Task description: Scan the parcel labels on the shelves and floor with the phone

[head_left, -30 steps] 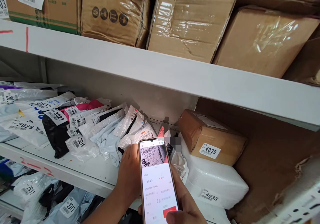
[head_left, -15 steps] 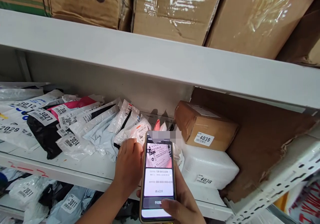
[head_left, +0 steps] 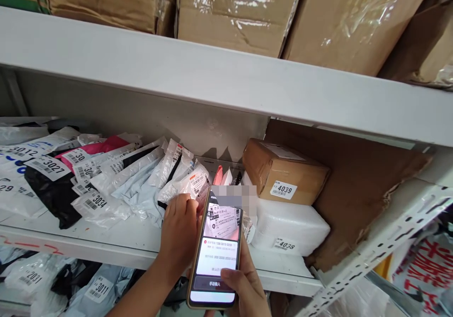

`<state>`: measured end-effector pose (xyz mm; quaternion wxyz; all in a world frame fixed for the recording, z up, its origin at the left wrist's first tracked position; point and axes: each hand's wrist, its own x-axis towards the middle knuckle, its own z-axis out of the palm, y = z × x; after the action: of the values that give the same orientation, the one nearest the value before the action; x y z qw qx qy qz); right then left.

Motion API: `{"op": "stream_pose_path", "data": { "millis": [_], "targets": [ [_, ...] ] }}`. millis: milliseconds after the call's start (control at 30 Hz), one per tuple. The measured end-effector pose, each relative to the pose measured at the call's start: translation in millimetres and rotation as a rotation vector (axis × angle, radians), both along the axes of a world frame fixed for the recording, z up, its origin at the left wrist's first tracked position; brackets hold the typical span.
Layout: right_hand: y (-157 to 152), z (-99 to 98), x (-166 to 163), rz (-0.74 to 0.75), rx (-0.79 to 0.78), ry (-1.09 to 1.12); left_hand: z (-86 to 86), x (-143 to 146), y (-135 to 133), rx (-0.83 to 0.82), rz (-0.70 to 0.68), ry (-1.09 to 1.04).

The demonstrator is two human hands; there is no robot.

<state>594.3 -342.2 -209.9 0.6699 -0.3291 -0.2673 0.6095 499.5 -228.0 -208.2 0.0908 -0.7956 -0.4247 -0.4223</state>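
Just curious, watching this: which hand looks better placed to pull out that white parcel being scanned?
Probably the left hand: it already rests on the white parcel on the shelf. The right hand is occupied holding the phone.

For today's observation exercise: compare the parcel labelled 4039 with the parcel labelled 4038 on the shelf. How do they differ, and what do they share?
The parcel labelled 4039 is a brown cardboard box; the parcel labelled 4038 is white and looks soft-wrapped. 4039 sits on top, at an angle to the shelf edge; 4038 lies flat beneath it on the shelf. 4038 looks wider and flatter than 4039. Both carry a white numbered barcode sticker facing front and sit at the right end of the shelf.
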Motion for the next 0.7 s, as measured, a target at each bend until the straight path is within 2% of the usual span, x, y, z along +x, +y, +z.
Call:
{"op": "stream_pose_path", "data": {
  "millis": [133, 367, 533, 633, 700],
  "targets": [
    [-5.5, -2.6, 2.3, 0.024, 0.023, -0.019, 1.3, -0.4, -1.6, -0.025, 0.008, 0.013],
    [-10.0, -6.7, 3.5, 0.081, 0.162, -0.046, -2.4, -0.6, 0.3, 0.067, 0.015, 0.023],
    [-16.9, -3.7, 1.4, 0.044, 0.128, -0.075, -4.4, -0.9, 1.8, 0.111, 0.022, 0.021],
    [-24.4, -5.0, 6.8, -0.031, 0.1, 0.019, 2.8, -5.6, 1.8, 0.147, -0.022, 0.081],
    [-30.5, -7.6, 14.0, -0.102, 0.088, 0.055, 15.3, -10.1, 1.7, 0.102, -0.083, 0.144]
  ]
}}
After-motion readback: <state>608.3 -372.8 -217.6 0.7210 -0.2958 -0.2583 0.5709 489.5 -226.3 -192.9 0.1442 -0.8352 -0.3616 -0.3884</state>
